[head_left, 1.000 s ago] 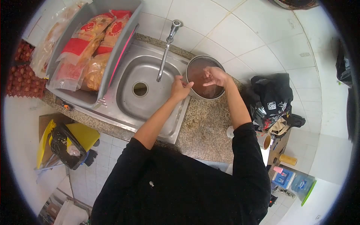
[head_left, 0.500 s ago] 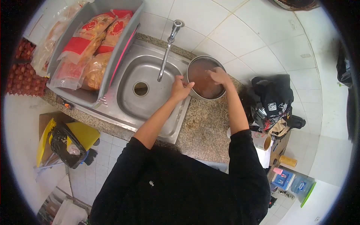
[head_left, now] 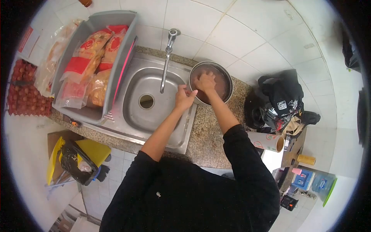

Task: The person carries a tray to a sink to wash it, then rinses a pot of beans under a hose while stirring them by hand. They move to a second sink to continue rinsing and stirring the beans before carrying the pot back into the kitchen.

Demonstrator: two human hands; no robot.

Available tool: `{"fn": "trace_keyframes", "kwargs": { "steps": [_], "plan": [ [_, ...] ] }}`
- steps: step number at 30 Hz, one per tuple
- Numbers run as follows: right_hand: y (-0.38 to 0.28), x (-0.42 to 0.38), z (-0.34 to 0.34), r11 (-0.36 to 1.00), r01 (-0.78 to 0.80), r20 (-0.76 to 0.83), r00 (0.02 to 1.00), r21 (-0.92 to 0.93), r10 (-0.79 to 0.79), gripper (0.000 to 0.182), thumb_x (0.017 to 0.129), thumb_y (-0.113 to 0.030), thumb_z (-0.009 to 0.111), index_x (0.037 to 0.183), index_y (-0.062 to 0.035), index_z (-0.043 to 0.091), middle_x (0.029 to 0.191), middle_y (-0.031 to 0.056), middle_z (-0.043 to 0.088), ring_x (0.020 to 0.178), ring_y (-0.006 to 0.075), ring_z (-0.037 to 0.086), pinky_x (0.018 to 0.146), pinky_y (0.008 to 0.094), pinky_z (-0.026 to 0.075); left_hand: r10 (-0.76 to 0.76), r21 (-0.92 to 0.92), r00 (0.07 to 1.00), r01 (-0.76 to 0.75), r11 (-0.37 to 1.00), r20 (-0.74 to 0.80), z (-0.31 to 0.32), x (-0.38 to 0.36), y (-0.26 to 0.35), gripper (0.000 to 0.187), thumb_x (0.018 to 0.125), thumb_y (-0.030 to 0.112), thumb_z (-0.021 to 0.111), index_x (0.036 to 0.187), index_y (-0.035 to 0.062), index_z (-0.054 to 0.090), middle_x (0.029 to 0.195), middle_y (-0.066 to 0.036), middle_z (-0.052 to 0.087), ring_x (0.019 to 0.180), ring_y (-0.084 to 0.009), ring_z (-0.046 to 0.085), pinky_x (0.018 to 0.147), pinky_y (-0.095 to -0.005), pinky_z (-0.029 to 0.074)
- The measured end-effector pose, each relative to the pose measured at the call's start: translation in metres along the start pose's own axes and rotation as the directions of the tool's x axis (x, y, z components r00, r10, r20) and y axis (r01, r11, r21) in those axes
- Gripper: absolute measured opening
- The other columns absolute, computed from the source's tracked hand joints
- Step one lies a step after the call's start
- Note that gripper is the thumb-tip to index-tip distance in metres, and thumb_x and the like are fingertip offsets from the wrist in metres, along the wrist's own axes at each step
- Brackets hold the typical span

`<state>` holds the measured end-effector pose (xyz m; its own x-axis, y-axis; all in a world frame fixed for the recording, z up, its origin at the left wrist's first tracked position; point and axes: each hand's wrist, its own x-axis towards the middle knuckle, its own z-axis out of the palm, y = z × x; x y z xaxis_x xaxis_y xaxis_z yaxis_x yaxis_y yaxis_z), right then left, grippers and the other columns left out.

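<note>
A round steel bowl [head_left: 228, 79] holding brownish liquid stands on the granite counter [head_left: 210, 135], right of the steel sink [head_left: 148, 102]. My left hand [head_left: 184, 96] grips the bowl's near-left rim. My right hand [head_left: 205, 82] reaches down into the bowl, fingers curled in the contents; what it holds, if anything, is hidden. A tap [head_left: 167, 54] hangs over the sink, just left of the bowl.
A grey tub [head_left: 125, 50] of red and yellow packets leans over the sink's left side. Egg trays [head_left: 23, 91] lie far left. A black bag [head_left: 276, 98] and a roll of film [head_left: 266, 141] sit right of the bowl. White tiled wall behind.
My right hand has moved from the bowl's right side to its left part, lower into the contents. The left hand stays on the rim. The view has shifted slightly.
</note>
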<state>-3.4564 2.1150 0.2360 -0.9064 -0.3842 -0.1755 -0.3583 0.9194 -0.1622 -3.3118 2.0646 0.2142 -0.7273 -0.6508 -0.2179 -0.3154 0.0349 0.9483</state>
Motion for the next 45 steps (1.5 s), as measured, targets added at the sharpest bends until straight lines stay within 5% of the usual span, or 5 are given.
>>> {"fn": "trace_keyframes", "kwargs": {
  "steps": [8, 20, 32, 43, 45],
  "plan": [
    [0.011, -0.018, -0.004, 0.812, 0.579, 0.151, 0.811, -0.068, -0.565, 0.044, 0.082, -0.023, 0.065, 0.121, -0.0048, 0.056, 0.133, 0.0276, 0.043, 0.126, 0.0469, 0.041, 0.101, 0.0507, 0.043, -0.001, -0.02, 1.0, 0.001, 1.0, 0.006, 0.004, 0.005, -0.008, 0.067, 0.079, 0.034, 0.078, 0.123, -0.0033, 0.043, 0.087, -0.011, 0.063, 0.079, -0.0223, 0.063, 0.071, -0.0357, 0.052],
    [0.073, -0.023, -0.032, 0.544, 0.83, 0.303, 0.491, 0.122, -0.817, 0.028, 0.078, -0.018, 0.068, 0.103, -0.0054, 0.066, 0.119, 0.02, 0.053, 0.115, 0.0393, 0.05, 0.097, 0.0464, 0.044, -0.042, -0.088, 0.999, 0.044, 0.995, 0.017, 0.007, 0.008, -0.019, 0.067, 0.078, 0.035, 0.078, 0.122, -0.0033, 0.045, 0.087, -0.01, 0.064, 0.082, -0.0228, 0.062, 0.077, -0.0361, 0.05],
    [0.079, 0.008, -0.017, 0.627, 0.706, 0.279, 0.707, -0.328, -0.65, 0.058, 0.089, -0.02, 0.048, 0.142, -0.0037, 0.031, 0.154, 0.0253, 0.014, 0.145, 0.0424, 0.009, 0.112, 0.0586, 0.024, 0.033, -0.061, 0.999, -0.031, 0.998, 0.039, 0.011, 0.015, -0.034, 0.066, 0.084, 0.029, 0.076, 0.126, -0.0035, 0.037, 0.086, -0.009, 0.059, 0.069, -0.0164, 0.062, 0.057, -0.0287, 0.052],
    [0.06, 0.011, -0.004, 0.782, 0.605, 0.195, 0.794, -0.152, -0.576, 0.07, 0.086, -0.032, 0.056, 0.144, -0.0013, 0.03, 0.149, 0.0295, 0.023, 0.14, 0.0469, 0.02, 0.112, 0.0538, 0.027, 0.028, -0.09, 0.998, -0.022, 0.996, 0.057, 0.01, 0.015, -0.036, 0.067, 0.084, 0.03, 0.076, 0.127, -0.003, 0.036, 0.086, -0.008, 0.058, 0.067, -0.0142, 0.061, 0.053, -0.0271, 0.049],
    [0.06, 0.007, -0.012, 0.762, 0.639, 0.212, 0.763, -0.103, -0.611, 0.07, 0.086, -0.033, 0.054, 0.144, -0.0013, 0.03, 0.149, 0.0295, 0.024, 0.14, 0.0471, 0.021, 0.112, 0.0538, 0.027, -0.009, -0.105, 0.999, 0.014, 0.994, 0.047, 0.008, 0.014, -0.031, 0.069, 0.078, 0.036, 0.078, 0.124, -0.0045, 0.044, 0.087, -0.011, 0.064, 0.079, -0.0208, 0.062, 0.072, -0.0337, 0.05]
  ]
}}
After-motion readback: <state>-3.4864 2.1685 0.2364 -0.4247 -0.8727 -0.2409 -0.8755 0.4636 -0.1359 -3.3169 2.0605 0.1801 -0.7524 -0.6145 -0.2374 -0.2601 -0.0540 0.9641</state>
